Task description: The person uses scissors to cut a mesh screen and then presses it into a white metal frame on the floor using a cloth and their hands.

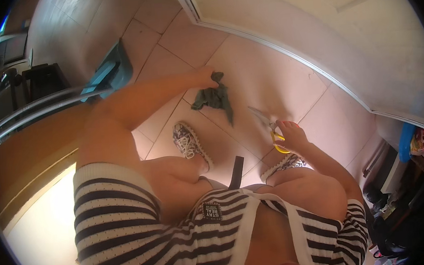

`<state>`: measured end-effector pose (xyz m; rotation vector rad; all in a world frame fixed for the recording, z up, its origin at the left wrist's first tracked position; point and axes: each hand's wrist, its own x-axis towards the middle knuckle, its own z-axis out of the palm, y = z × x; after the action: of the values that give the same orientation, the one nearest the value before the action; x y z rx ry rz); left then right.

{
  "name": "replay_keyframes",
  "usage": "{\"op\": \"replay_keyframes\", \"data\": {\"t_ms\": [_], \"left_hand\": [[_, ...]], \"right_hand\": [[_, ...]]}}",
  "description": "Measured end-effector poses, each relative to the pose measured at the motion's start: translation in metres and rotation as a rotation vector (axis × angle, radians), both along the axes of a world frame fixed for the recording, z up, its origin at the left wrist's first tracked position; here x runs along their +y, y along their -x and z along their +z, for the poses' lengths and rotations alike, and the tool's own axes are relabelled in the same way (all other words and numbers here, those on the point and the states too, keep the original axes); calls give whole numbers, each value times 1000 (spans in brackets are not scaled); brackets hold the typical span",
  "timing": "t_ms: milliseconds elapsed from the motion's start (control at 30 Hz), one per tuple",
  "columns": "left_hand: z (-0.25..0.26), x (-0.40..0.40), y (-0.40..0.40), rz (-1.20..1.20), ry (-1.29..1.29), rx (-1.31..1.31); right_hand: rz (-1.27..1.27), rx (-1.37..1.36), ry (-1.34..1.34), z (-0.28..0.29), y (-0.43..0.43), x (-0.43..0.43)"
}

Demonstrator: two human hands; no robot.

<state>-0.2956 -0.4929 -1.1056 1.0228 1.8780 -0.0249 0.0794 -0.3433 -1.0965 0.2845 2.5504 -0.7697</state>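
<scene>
My left hand [204,77] is stretched forward above the tiled floor and pinches the upper end of a dark green piece of cloth [211,97]. The cloth hangs crumpled, with one narrow strip dangling lowest. To its right, my right hand [292,136] grips a pair of scissors [262,116] by the yellow and red handles. Their metal blades point up and left towards the cloth, apart from it; whether they are spread is hard to tell. Some fingers of the left hand are hidden behind the cloth.
Patterned lace-up shoes [187,142] are on my feet on the tiled floor [169,61]. A blue-grey plastic object [122,61] and a curved metal rail [46,111] are at left. A pale panel with a white frame [284,51] stands ahead. Several items, one blue [407,141], crowd the right.
</scene>
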Motion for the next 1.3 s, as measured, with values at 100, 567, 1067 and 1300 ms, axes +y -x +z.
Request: {"op": "replay_keyframes", "data": {"t_ms": [100, 567, 1067, 1300], "left_hand": [[13, -16, 9, -28, -5, 36], [4, -42, -35, 240, 6, -287], [114, 76, 109, 894, -1616, 313], [144, 83, 124, 935, -1449, 371]], "right_hand": [[-94, -283, 244, 24, 17, 12], [127, 15, 21, -3, 15, 27], [91, 106, -149, -27, -2, 37], [83, 123, -147, -25, -1, 32]]}}
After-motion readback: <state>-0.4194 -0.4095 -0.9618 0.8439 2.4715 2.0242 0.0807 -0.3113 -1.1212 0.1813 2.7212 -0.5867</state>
